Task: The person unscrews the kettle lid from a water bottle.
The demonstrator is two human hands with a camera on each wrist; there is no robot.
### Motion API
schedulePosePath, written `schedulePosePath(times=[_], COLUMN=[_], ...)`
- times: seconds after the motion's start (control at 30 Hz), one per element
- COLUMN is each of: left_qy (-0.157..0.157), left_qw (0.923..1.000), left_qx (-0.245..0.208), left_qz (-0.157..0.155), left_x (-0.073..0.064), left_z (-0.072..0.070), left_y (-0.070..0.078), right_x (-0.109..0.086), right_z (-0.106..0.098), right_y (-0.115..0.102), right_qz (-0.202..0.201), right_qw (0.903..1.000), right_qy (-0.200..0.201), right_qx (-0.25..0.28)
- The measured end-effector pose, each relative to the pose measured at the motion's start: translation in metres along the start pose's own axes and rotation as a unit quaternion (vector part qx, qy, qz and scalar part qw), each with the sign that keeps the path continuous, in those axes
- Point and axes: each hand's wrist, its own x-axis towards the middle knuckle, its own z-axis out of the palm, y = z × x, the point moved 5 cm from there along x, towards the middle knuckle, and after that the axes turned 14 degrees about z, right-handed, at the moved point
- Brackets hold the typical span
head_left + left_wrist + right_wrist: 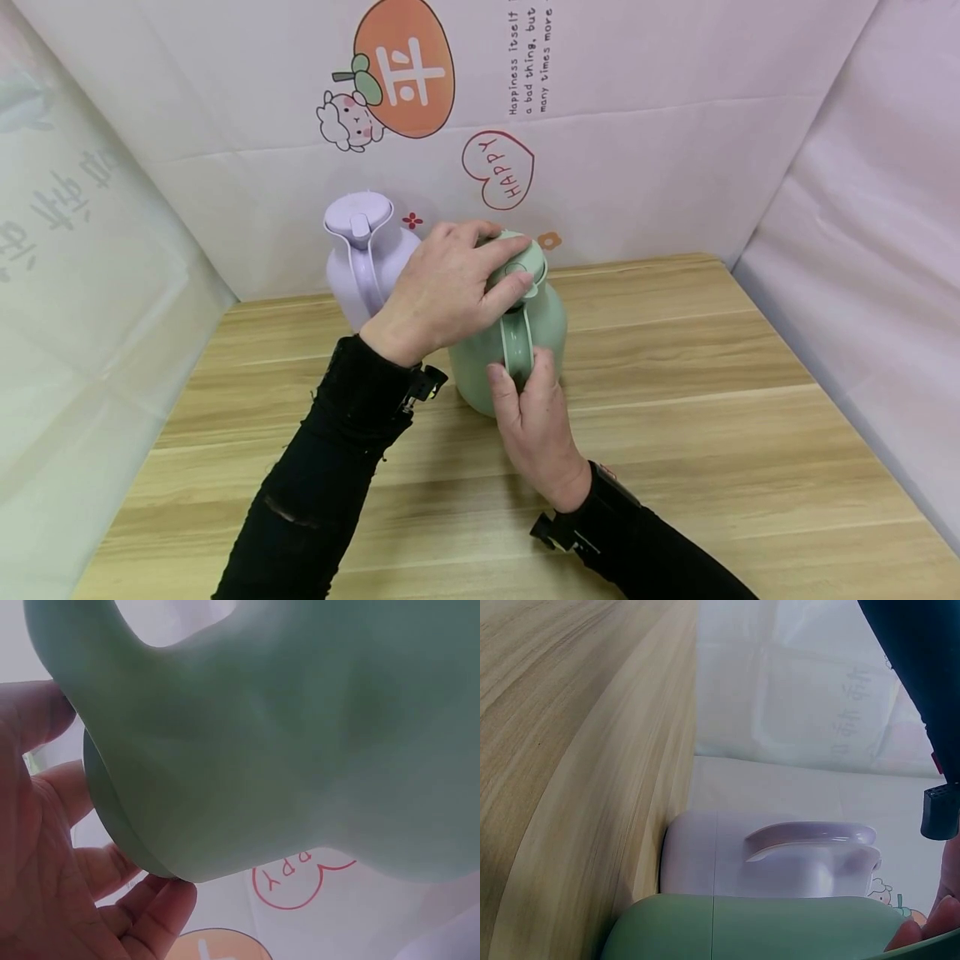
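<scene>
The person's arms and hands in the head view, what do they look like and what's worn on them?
The long black fabric left sleeve has loose threads and a pale streak; the long black fabric right sleeve looks plainer. A small black left-wrist device and a small black right-wrist device stick out. The bare left hand and bare right hand show no gloves.

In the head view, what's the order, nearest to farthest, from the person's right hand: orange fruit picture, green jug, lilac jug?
1. Green jug, held by the right hand.
2. Lilac jug, left of it.
3. Orange fruit picture, up on the backdrop.
</scene>
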Motion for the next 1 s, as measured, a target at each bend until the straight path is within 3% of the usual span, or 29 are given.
schedulePosePath(times=[0.2,0.37,0.5,0.7,0.83,1.0], left_qy=[-0.011,-0.003,-0.005,-0.04,-0.051,-0.032], left_qw=[0.9997,0.9998,0.9999,0.9952,0.9943,0.997], left_qx=[0.019,0.02,-0.011,-0.079,-0.083,-0.066], left_qz=[-0.007,-0.004,-0.008,-0.043,-0.044,-0.024], left_x=[0.0014,0.001,-0.0013,-0.0047,-0.0051,-0.0046], left_z=[0.0004,0.0015,0.0026,0.0047,0.0051,0.0039], left_y=[-0.0001,-0.0014,-0.0029,-0.0055,-0.0048,-0.0048], right_x=[0.0006,0.0007,0.0007,0.0003,0.0,0.0], right_z=[0.0,0.0,-0.0001,-0.0004,-0.0003,-0.0004], right_y=[-0.0004,-0.0002,-0.0005,-0.0005,-0.0006,-0.0015], right_qz=[-0.002,-0.002,-0.007,-0.003,0.004,0.002], right_qw=[1.0,1.0,1.0,1.0,1.0,1.0], right_qy=[0.001,0.001,0.001,0.003,0.0,-0.002], right_qx=[0.0,0.0,0.003,0.002,0.0,0.0])
